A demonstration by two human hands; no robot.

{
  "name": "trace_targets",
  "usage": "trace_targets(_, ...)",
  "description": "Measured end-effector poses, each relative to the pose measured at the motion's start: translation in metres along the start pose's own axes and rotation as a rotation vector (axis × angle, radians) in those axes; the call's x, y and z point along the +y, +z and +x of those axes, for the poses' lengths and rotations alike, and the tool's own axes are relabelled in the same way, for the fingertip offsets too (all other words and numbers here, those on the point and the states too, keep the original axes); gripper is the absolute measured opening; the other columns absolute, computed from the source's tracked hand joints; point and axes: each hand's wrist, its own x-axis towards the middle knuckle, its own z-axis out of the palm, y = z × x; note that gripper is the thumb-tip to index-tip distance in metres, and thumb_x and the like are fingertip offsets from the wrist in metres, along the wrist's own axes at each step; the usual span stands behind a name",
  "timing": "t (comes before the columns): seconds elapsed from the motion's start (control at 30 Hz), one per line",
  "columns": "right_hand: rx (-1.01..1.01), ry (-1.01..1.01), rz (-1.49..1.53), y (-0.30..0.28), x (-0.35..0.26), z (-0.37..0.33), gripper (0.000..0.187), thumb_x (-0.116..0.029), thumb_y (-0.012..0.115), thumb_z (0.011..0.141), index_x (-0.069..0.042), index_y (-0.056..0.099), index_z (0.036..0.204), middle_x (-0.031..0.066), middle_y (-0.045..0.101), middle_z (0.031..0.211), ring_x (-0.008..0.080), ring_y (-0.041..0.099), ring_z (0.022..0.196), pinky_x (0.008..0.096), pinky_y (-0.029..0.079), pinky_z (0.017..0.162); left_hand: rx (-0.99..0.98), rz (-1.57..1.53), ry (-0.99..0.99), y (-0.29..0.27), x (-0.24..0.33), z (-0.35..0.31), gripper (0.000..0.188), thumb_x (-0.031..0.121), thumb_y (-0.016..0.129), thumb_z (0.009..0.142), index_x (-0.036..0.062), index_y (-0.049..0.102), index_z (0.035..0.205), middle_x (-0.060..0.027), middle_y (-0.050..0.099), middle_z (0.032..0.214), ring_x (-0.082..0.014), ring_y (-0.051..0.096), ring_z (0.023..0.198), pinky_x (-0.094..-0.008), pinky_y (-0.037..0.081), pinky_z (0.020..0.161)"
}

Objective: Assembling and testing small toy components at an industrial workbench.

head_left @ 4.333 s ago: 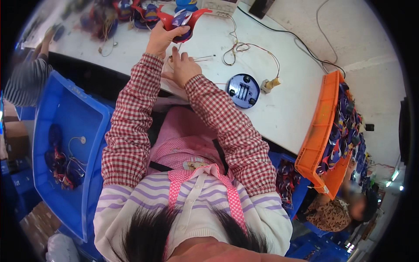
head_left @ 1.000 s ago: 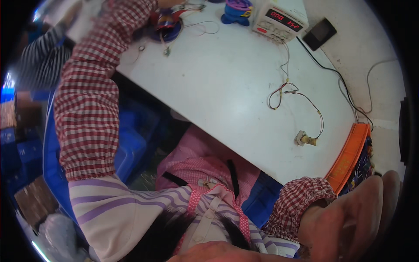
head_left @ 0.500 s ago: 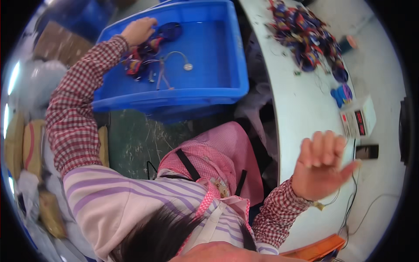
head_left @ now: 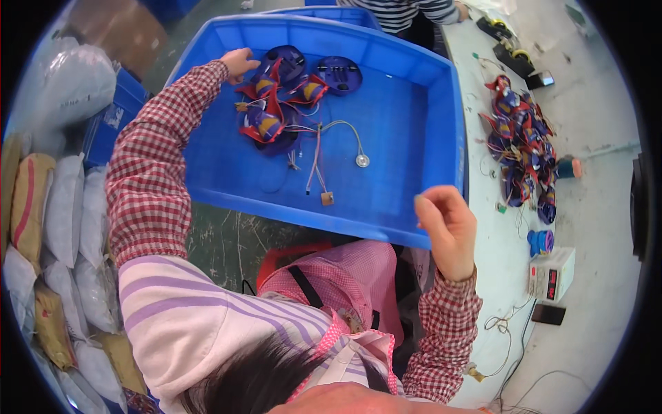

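My left hand (head_left: 239, 64) reaches over the far left of a blue plastic tub (head_left: 296, 212), fingers apart, beside purple, red and yellow parts. It appears to hold nothing. These wired parts (head_left: 267, 124) lie in a cluster, with round purple discs (head_left: 338, 75) at the far side. Thin wires run from them to a small round silver disc (head_left: 362, 161) and a little tan connector (head_left: 327, 199) on the tub floor. My right hand (head_left: 449, 231) hovers at the tub's near right corner, fingers loosely bent and thumb apart, with nothing visible in it.
The white table (head_left: 483, 276) on the right carries a heap of similar parts (head_left: 520, 138), a blue spool (head_left: 540, 241), a white box with a red display (head_left: 552, 274) and loose cables. Another person's striped sleeve (head_left: 438, 10) shows beyond the tub. Filled sacks (head_left: 65, 207) stand at left.
My right hand has moved from above the table leftward to the tub's corner, its fingers now more bent. My left hand stays in the tub. The whole view has shifted, showing more beyond the tub.
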Motion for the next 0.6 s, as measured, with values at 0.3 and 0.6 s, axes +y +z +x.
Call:
trace_targets(0.3,-0.329,-0.474,-0.594,0.153,0.050,0.130,0.048,-0.028,0.073,0.075,-0.008,0.053,0.113,0.0083,0.054,0.089,0.0195,0.052,0.072,0.0286,0.045,0.067,0.057,-0.159,0.351,0.025,-0.050,-0.040,0.020,0.016,0.054,0.087,0.0032,0.055,0.102,-0.0070,0.059,0.079,-0.0145,0.056,0.057,-0.0250,0.048,0.051)
trace_targets(0.6,-0.268,-0.479,-1.234,0.223,0.083,0.168,0.060,-0.033,0.072,0.071,-0.014,0.047,0.122,0.0115,0.055,0.089,0.0285,0.055,0.079,0.0364,0.047,0.074,-0.356,-0.212,0.356,0.036,-0.045,-0.081,0.011,0.009,0.052,0.084,0.0009,0.060,0.085,-0.0068,0.061,0.074,-0.0142,0.057,0.056,-0.0242,0.048,0.050)
